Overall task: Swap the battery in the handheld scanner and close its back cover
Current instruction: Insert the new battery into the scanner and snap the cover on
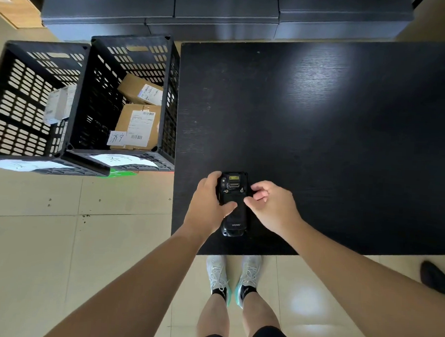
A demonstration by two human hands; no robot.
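The black handheld scanner (234, 194) lies back side up on the black table (334, 135), near its front left corner, with the "urovo" logo toward me. Its back cover looks in place. My left hand (206, 206) grips the scanner's left edge, thumb pressed across the middle of the back. My right hand (271, 204) hovers at the scanner's right edge with fingers curled and thumb tip touching the cover. No loose battery shows on the table.
Two black slotted crates (34, 101) (103, 115) stand on the tiled floor left of the table, holding cardboard parcels (138, 122). Dark cabinets (224, 11) line the far side. My feet in white shoes (232, 277) stand at the table's front edge. Another person's dark shoe (434, 277) is at right.
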